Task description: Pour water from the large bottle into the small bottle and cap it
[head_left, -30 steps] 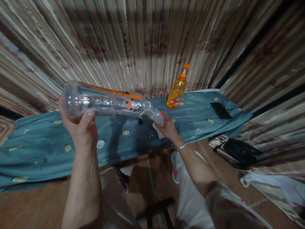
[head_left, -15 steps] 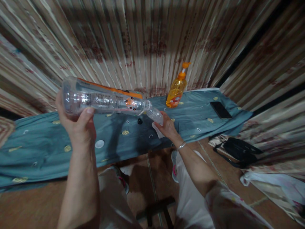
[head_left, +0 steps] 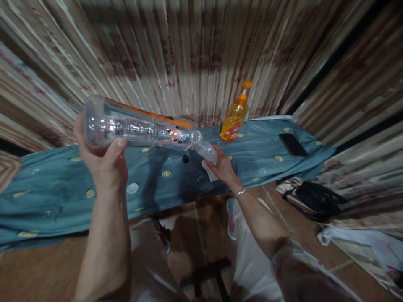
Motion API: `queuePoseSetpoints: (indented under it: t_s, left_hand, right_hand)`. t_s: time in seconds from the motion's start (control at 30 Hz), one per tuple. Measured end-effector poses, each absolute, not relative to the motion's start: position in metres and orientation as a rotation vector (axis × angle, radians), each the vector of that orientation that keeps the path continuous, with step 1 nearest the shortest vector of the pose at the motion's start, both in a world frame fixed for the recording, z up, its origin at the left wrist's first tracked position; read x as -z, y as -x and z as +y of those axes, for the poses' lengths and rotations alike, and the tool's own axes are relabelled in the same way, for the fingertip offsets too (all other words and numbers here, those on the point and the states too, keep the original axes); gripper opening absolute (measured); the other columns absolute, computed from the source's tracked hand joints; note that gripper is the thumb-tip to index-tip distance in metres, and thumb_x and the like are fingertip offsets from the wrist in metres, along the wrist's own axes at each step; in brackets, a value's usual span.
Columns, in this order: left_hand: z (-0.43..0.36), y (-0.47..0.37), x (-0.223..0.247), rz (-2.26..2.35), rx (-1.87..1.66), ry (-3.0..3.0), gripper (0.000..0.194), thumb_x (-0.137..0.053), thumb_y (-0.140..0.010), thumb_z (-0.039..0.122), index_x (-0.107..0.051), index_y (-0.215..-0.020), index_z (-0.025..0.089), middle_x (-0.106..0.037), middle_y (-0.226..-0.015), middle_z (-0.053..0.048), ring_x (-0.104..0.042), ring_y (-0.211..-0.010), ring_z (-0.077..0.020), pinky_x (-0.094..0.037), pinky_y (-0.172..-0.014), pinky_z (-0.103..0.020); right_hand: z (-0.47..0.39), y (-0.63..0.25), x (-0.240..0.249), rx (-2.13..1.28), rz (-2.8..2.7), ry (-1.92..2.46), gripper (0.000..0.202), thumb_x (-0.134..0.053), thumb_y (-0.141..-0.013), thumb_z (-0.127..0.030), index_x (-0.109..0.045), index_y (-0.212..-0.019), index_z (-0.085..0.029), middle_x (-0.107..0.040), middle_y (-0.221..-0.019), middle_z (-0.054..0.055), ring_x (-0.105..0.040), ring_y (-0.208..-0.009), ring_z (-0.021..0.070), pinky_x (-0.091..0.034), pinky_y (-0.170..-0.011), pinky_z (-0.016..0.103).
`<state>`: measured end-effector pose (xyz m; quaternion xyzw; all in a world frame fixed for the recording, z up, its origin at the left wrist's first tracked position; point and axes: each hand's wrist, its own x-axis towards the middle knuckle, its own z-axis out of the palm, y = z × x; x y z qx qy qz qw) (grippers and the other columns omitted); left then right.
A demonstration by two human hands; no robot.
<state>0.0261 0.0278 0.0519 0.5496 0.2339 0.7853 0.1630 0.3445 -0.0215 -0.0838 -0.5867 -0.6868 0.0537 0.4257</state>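
Bottle (head_left: pixel 138 128): a big clear plastic one with an orange label strip, lying almost level in the air above the cloth-covered surface (head_left: pixel 56 201), its mouth tipped slightly down to the right. It looks empty or nearly so, hence light, with thin walls that would probably dent under a hard squeeze and a smooth skin that could slip; the wide base and the narrow neck seem the surest places to hold. The left hand (head_left: pixel 102 165) cups the base, fingers (head_left: pixel 121 143) curled against it from below. The right hand (head_left: pixel 223 167) is closed on a small clear bottle (head_left: pixel 206 150) that meets the big one's mouth. A soap dispenser (head_left: pixel 234 117) stands near the far edge, a phone (head_left: pixel 292 145) towards the right end.
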Motion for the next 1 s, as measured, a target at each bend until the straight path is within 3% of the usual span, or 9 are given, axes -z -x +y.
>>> queuePoseSetpoints:
  t_s: [0.2,0.43,0.57,1.0]
  left_hand:
    - [0.03,-0.0246,-0.0512,0.667,-2.238,-1.61,0.09,-0.086,-0.047,0.057,-0.061,-0.13,0.033,-0.065,-0.136,-0.004,-0.063,-0.121,-0.0233,-0.051,-0.111,-0.043]
    - [0.0301,-0.0266,-0.0545,0.636,-2.252,-1.59,0.091,-0.088,-0.041,0.062,-0.066,-0.127,0.038,-0.069,-0.132,0.0,-0.065,-0.112,-0.0218,-0.053,-0.103,-0.039]
    - [0.0299,-0.0281,-0.0565,0.606,-2.241,-1.599,0.087,-0.089,-0.044,0.057,-0.069,-0.126,0.038,-0.07,-0.13,0.0,-0.066,-0.106,-0.02,-0.054,-0.098,-0.037]
    - [0.0332,-0.0285,-0.0596,0.569,-2.246,-1.614,0.09,-0.091,-0.04,0.058,-0.07,-0.125,0.037,-0.071,-0.128,0.0,-0.066,-0.107,-0.0192,-0.054,-0.095,-0.034]
  right_hand:
    - [-0.0216,-0.345,0.0829,-0.148,-1.72,1.469,0.064,-0.072,-0.087,-0.033,-0.049,-0.143,-0.012,-0.067,-0.137,0.023,-0.068,-0.126,0.0353,-0.056,-0.106,0.052]
    - [-0.0205,-0.3449,0.085,-0.155,-1.702,1.464,0.064,-0.072,-0.087,-0.034,-0.049,-0.142,-0.013,-0.068,-0.136,0.022,-0.068,-0.124,0.0358,-0.056,-0.106,0.053]
    - [-0.0204,-0.3457,0.0854,-0.17,-1.698,1.455,0.064,-0.072,-0.086,-0.035,-0.049,-0.142,-0.014,-0.068,-0.136,0.022,-0.069,-0.123,0.0355,-0.056,-0.105,0.054]
    - [-0.0205,-0.3465,0.0858,-0.195,-1.691,1.445,0.065,-0.071,-0.087,-0.036,-0.048,-0.144,-0.015,-0.067,-0.138,0.021,-0.067,-0.125,0.035,-0.056,-0.106,0.053]
